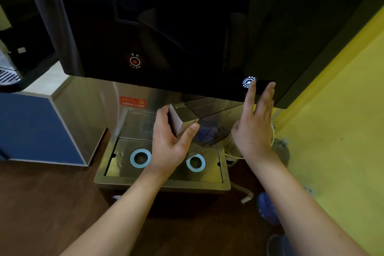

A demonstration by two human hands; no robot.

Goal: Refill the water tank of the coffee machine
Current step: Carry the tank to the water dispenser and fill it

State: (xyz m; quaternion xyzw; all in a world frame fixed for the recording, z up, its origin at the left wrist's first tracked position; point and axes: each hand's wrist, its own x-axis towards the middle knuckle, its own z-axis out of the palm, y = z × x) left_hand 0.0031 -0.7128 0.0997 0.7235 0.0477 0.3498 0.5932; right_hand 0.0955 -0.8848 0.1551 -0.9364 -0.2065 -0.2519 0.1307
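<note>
Tank (185, 119) sits tilted under the dispenser's (166, 27) black panel, my left hand (170, 141) clamped around it to catch water. My right hand (254, 122), fingers spread flat, presses the lit button (248, 82).

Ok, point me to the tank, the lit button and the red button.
tank (182, 122): head view, its metallic side face.
lit button (247, 82): head view, glowing ring's centre.
red button (135, 61): head view, red dot.
</note>
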